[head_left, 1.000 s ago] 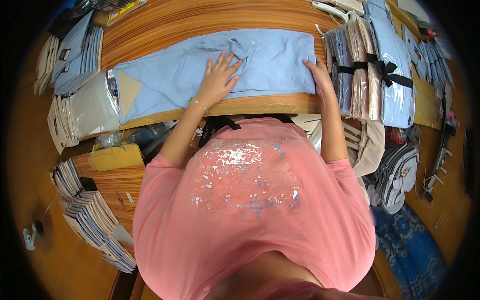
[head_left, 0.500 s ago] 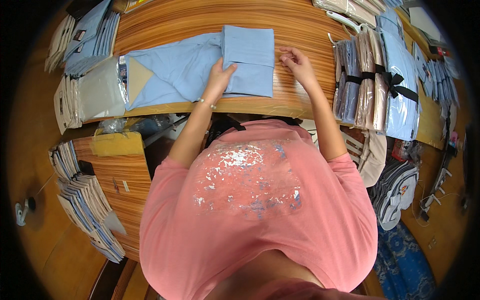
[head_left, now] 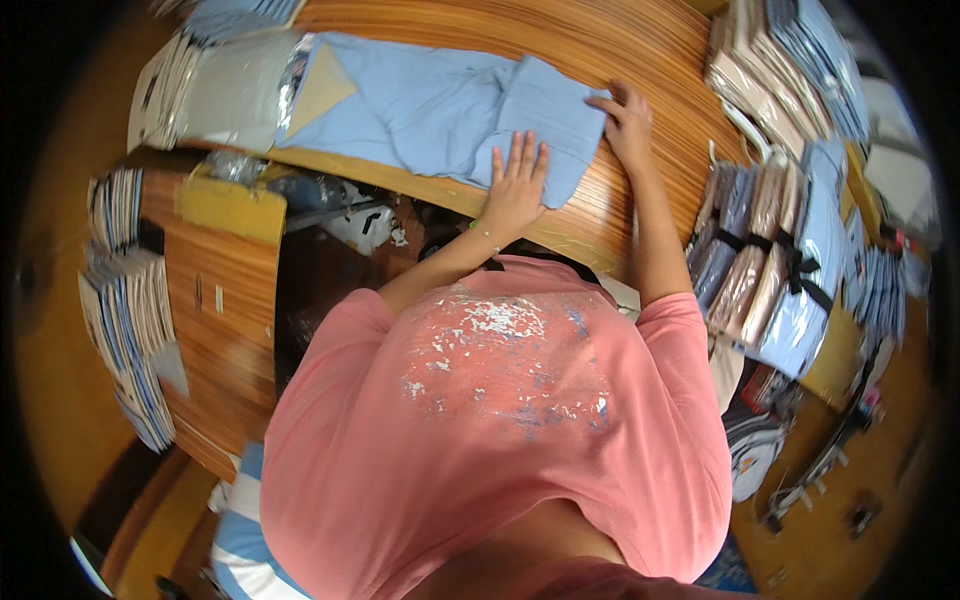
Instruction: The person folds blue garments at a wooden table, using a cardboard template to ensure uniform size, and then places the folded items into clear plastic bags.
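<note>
A light blue cloth (head_left: 420,108) lies lengthwise across the table, its right end folded over into a flat panel (head_left: 555,120). At its left end is a beige triangular piece (head_left: 325,92) beside a clear plastic sleeve (head_left: 235,88). My left hand (head_left: 518,185) rests flat on the near part of the folded panel, fingers stretched out. At the far right corner, my right hand (head_left: 625,115) has its fingers bent around the cloth's edge, with one digit on top; the underside of that grip is hidden.
Bundles of packed fabric tied with black ribbon (head_left: 755,240) stand at the table's right edge. Behind them are more wrapped stacks (head_left: 780,70) and a white handle (head_left: 745,130). On the left, a side table (head_left: 225,320) carries folded packs (head_left: 125,330) and yellow tape (head_left: 230,208).
My left hand has gone from holding the fold's left edge to lying flat on the panel. My right hand has moved onto the far right corner. The view has turned.
</note>
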Action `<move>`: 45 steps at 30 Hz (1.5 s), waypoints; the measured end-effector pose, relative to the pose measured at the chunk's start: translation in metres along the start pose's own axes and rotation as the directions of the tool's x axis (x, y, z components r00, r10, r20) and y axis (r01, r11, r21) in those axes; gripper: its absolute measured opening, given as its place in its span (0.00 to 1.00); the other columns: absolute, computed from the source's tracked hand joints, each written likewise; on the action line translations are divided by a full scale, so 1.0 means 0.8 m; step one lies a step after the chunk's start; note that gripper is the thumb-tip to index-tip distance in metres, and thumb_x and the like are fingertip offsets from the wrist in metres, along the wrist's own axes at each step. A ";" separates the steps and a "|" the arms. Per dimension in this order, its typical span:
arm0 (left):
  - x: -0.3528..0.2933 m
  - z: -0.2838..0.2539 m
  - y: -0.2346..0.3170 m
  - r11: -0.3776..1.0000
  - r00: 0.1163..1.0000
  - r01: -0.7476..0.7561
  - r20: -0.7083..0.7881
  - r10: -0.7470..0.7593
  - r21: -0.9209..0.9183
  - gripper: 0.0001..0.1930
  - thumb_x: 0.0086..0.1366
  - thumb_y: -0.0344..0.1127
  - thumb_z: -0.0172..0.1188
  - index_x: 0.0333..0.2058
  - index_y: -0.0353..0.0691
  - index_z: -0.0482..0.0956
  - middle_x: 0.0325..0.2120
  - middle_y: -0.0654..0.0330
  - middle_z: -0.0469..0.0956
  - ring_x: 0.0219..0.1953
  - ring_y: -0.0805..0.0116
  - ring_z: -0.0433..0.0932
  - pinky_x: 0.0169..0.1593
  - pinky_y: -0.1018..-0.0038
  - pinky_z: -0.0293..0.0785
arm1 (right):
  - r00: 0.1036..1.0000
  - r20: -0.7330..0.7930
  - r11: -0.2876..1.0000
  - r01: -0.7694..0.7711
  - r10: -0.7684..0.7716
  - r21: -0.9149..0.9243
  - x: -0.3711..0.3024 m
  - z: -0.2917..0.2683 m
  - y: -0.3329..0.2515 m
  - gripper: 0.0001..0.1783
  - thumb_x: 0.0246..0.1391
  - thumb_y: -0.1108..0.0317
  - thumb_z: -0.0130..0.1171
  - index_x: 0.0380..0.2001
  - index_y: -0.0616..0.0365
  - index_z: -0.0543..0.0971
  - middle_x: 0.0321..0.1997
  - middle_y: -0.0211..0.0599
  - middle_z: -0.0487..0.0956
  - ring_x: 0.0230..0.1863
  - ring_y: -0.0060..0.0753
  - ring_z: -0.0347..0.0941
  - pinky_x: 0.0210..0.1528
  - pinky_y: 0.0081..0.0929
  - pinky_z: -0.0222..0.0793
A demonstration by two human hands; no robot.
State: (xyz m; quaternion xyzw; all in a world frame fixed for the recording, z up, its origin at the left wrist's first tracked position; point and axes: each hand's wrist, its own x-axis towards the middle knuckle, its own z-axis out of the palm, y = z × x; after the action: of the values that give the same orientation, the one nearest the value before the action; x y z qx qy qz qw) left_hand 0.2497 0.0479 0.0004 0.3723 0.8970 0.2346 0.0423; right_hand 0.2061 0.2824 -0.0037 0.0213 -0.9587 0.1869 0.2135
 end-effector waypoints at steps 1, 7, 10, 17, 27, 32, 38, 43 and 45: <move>0.000 -0.002 -0.004 0.999 1.000 -0.012 0.019 0.011 0.031 0.42 0.50 0.40 0.61 0.60 0.33 0.49 0.62 0.42 0.43 0.65 0.46 0.38 0.62 0.46 0.34 | 0.998 0.062 0.998 -0.012 0.008 0.064 0.006 0.000 0.003 0.16 0.38 0.77 0.56 0.30 0.42 0.82 0.48 0.36 0.70 0.51 0.42 0.63 0.51 0.40 0.57; -0.050 -0.081 -0.022 0.576 0.990 0.092 0.138 0.036 -0.812 0.24 0.60 0.30 0.48 0.56 0.31 0.60 0.59 0.49 0.56 0.63 0.60 0.49 0.64 0.62 0.41 | 0.974 0.219 0.817 -0.084 -0.053 0.571 0.012 -0.106 -0.045 0.09 0.40 0.76 0.59 0.29 0.57 0.79 0.45 0.38 0.74 0.50 0.41 0.67 0.52 0.35 0.62; -0.067 -0.174 -0.029 0.423 0.841 0.533 0.515 -0.167 -0.733 0.18 0.67 0.34 0.44 0.52 0.31 0.65 0.54 0.55 0.65 0.57 0.65 0.62 0.60 0.72 0.54 | 0.900 0.412 0.449 -0.314 -0.139 0.837 0.041 -0.140 -0.085 0.09 0.43 0.75 0.60 0.32 0.59 0.78 0.39 0.35 0.76 0.44 0.34 0.71 0.47 0.28 0.65; -0.007 -0.158 -0.150 0.141 0.786 0.409 0.269 -0.557 -0.902 0.28 0.65 0.46 0.47 0.56 0.32 0.58 0.51 0.56 0.66 0.52 0.67 0.67 0.53 0.71 0.65 | 0.830 0.512 0.714 -0.496 0.222 0.494 0.148 0.026 -0.102 0.17 0.46 0.65 0.63 0.38 0.60 0.74 0.24 0.30 0.72 0.26 0.23 0.65 0.29 0.21 0.64; 0.020 -0.111 -0.248 0.508 0.762 0.401 -0.030 -0.647 -0.762 0.12 0.59 0.30 0.52 0.41 0.32 0.72 0.26 0.54 0.78 0.28 0.66 0.77 0.31 0.73 0.72 | 0.740 0.545 0.447 -0.672 0.395 0.590 0.130 0.087 -0.070 0.14 0.39 0.71 0.67 0.28 0.61 0.73 0.21 0.28 0.72 0.20 0.20 0.65 0.22 0.20 0.62; 0.036 -0.116 -0.248 0.770 0.813 0.372 -0.217 -0.540 -0.518 0.08 0.58 0.28 0.50 0.37 0.36 0.72 0.26 0.42 0.74 0.30 0.45 0.74 0.34 0.63 0.70 | 0.449 0.782 0.249 -0.893 0.433 0.375 0.150 0.052 -0.102 0.11 0.45 0.67 0.62 0.31 0.60 0.76 0.24 0.29 0.76 0.20 0.18 0.67 0.22 0.18 0.63; 0.042 -0.115 -0.270 0.797 0.844 0.350 -0.204 -0.497 -0.492 0.08 0.62 0.27 0.45 0.38 0.36 0.72 0.21 0.52 0.74 0.21 0.69 0.75 0.26 0.72 0.71 | 0.662 0.668 0.274 -0.749 0.341 0.603 0.150 0.061 -0.086 0.08 0.46 0.68 0.60 0.29 0.61 0.80 0.25 0.30 0.78 0.22 0.21 0.71 0.26 0.19 0.68; 0.047 -0.118 -0.265 0.637 0.808 0.451 -0.018 -0.589 -0.625 0.08 0.61 0.26 0.46 0.38 0.36 0.71 0.23 0.45 0.75 0.22 0.57 0.76 0.26 0.67 0.72 | 0.620 0.620 0.073 -0.733 0.481 0.676 0.141 0.086 -0.085 0.11 0.43 0.76 0.60 0.34 0.63 0.80 0.27 0.33 0.78 0.26 0.23 0.73 0.29 0.20 0.70; 0.050 -0.118 -0.264 0.531 0.789 0.429 0.017 -0.614 -0.731 0.07 0.62 0.26 0.46 0.38 0.35 0.71 0.22 0.49 0.74 0.20 0.63 0.76 0.22 0.71 0.73 | 0.611 0.620 0.031 -0.724 0.492 0.689 0.144 0.089 -0.084 0.14 0.41 0.79 0.60 0.37 0.63 0.79 0.29 0.35 0.79 0.27 0.25 0.73 0.30 0.21 0.71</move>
State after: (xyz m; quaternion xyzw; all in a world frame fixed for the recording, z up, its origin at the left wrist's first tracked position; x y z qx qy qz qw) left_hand 0.0606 -0.0909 -0.0079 0.0079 0.8053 0.5762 0.1393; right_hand 0.0810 0.1984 0.0079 -0.2584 -0.6102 0.7478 -0.0415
